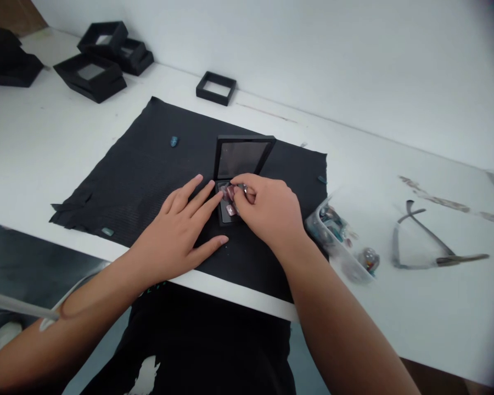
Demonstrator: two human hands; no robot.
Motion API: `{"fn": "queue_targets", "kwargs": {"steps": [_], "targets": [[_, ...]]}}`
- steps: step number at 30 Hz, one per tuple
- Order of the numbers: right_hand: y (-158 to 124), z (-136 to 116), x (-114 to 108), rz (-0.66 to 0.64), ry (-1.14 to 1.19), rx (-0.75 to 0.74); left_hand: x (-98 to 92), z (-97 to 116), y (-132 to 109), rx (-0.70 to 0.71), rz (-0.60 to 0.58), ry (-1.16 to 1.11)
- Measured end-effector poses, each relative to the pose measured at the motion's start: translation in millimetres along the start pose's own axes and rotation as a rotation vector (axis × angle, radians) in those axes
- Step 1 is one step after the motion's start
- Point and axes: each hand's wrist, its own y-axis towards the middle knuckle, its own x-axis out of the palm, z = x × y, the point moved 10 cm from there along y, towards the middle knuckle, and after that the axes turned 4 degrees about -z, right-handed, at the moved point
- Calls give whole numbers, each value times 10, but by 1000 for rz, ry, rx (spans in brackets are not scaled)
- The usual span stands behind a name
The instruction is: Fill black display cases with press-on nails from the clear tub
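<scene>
A small black hinged case stands open on a black cloth, its lid with a clear film window tilted up at the back. Inside the base lie small glossy pieces, among them a pinkish one. My right hand reaches over the case's right side, thumb and forefinger pinched at a glossy reddish-purple piece; the other fingers are curled. My left hand has its fingers spread, and the fingertips rest at the case's left edge. Part of the case's inside is hidden by my right hand.
Small teal pieces lie on the cloth, one at the back and one near the front edge. To the right are a clear plastic box of mixed small pieces and glasses. Black frames are stacked back left; another frame is behind.
</scene>
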Motion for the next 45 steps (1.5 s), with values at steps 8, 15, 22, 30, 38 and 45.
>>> {"fn": "queue_targets", "kwargs": {"steps": [8,15,22,30,38,45], "targets": [[-34,25,-27,10,-42,16,6,-9,4,-12,-25,-10],[-72,45,-46,27,-32,7,8,-15,1,-18,-27,-22],[-82,-46,-54,42,-5,-72,3,-10,8,-21,-12,-24],[-50,-2,-21,47,-4,-47,-2,-11,20,-40,-5,2],[-69,-18,-7,26,1,-46,-28,-52,62,-32,57,0],[-74,-35,4,22,6,-56,-50,-78,139,-37,66,7]]}}
